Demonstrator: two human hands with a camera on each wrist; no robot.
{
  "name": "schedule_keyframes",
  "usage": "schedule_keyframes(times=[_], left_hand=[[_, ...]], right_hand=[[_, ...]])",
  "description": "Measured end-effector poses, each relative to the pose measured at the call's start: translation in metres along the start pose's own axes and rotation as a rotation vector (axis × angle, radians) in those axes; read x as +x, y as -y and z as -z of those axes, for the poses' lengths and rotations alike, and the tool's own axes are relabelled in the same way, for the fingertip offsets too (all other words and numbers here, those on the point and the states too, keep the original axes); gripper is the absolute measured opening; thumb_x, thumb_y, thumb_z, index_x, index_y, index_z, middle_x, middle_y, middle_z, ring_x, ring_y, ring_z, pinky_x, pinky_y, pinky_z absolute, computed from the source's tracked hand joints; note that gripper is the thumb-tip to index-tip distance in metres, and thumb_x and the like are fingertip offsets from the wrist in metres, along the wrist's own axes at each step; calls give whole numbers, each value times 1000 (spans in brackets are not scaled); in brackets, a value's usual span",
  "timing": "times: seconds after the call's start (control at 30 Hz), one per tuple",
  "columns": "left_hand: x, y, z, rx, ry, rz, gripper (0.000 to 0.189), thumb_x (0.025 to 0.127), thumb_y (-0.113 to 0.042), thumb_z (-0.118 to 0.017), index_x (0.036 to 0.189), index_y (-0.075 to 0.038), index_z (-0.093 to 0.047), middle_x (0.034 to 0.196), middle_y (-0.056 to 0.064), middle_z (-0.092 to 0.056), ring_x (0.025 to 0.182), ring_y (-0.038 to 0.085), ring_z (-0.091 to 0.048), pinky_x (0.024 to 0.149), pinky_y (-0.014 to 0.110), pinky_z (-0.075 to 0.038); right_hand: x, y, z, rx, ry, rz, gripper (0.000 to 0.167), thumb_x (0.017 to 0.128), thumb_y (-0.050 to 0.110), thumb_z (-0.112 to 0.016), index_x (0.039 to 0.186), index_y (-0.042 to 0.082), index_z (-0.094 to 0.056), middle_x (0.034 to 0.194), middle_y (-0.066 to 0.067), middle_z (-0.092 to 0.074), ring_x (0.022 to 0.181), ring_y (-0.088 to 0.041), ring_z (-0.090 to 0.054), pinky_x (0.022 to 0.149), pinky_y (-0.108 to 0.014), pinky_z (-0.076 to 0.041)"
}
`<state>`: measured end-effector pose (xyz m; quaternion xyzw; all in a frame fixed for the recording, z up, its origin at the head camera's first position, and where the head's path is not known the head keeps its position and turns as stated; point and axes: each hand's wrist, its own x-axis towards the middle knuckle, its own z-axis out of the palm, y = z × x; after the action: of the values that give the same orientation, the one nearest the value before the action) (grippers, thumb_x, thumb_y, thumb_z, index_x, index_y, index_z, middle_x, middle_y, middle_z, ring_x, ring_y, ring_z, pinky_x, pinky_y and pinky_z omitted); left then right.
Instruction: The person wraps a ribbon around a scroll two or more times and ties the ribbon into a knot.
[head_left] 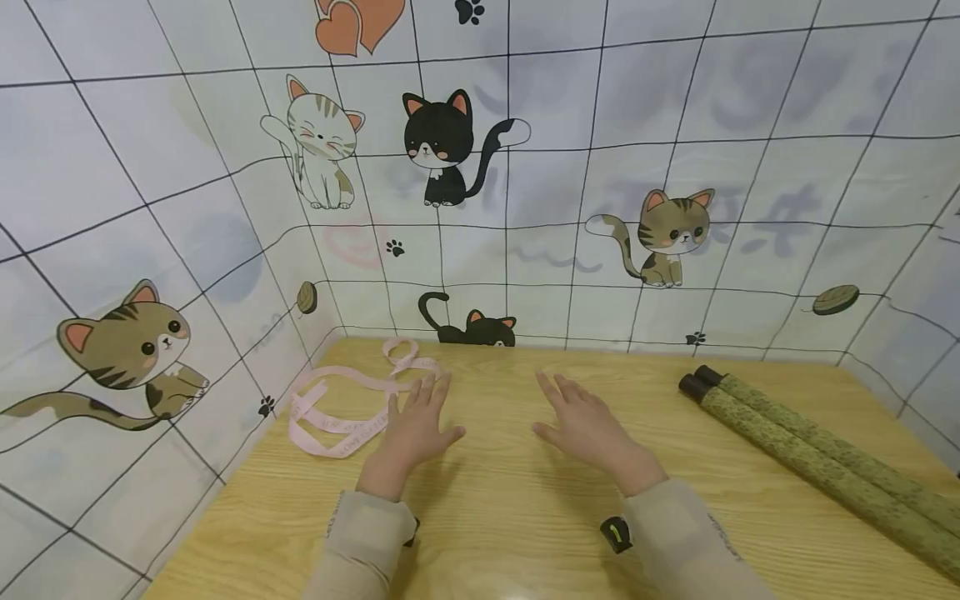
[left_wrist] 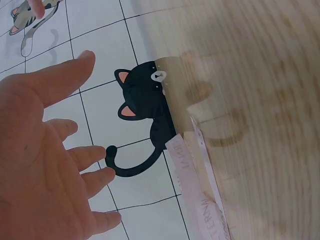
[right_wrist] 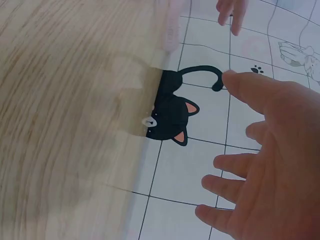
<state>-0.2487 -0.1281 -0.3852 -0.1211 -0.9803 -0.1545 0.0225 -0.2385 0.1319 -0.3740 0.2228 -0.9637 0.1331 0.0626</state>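
Observation:
Both hands are held out over the wooden table with nothing in them. The left hand (head_left: 415,425) has its fingers spread and overlaps the right end of a pink ribbon (head_left: 341,425) in the head view. That ribbon lies in loose loops with printed letters on it, and part of it shows at the table's edge in the left wrist view (left_wrist: 190,185). The right hand (head_left: 588,423) has its fingers extended, pointing toward the back of the table. Nearest to it on the right lie two long green mottled rolls (head_left: 802,446) with dark ends.
The light wooden table (head_left: 495,517) reaches back to a wall (head_left: 555,192) covered in a white grid sheet with printed cats. A side wall with the same print stands close on the left. The green rolls run along the table's right side.

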Motion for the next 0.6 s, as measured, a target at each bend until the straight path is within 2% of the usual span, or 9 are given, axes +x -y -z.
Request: schedule_keyframes(times=[0.1,0.27,0.6], left_hand=[[-2,8,0,-17,10,5,84,88,-41,-62,151,-17,-13,154,15,-14,140,36,-12,106,64,-3],[-5,22,3,-31,53,30,84,88,-36,-63,151,-13,-12,153,18,-16,138,39,-15,106,62,-12],[-9,43,9,-11,102,67,78,90,-35,-61,148,-4,-19,152,20,-17,138,39,-18,106,61,-16]], right_hand=[[7,5,-6,-1,-22,14,74,92,36,-59,147,4,-22,142,-30,-32,126,-48,-35,99,-60,-31],[21,13,-10,6,-13,39,73,92,35,-58,148,5,-22,142,-28,-33,127,-46,-36,100,-58,-31],[53,39,-20,33,98,57,72,94,36,-55,150,11,-18,147,-24,-28,132,-43,-29,103,-57,-27]])
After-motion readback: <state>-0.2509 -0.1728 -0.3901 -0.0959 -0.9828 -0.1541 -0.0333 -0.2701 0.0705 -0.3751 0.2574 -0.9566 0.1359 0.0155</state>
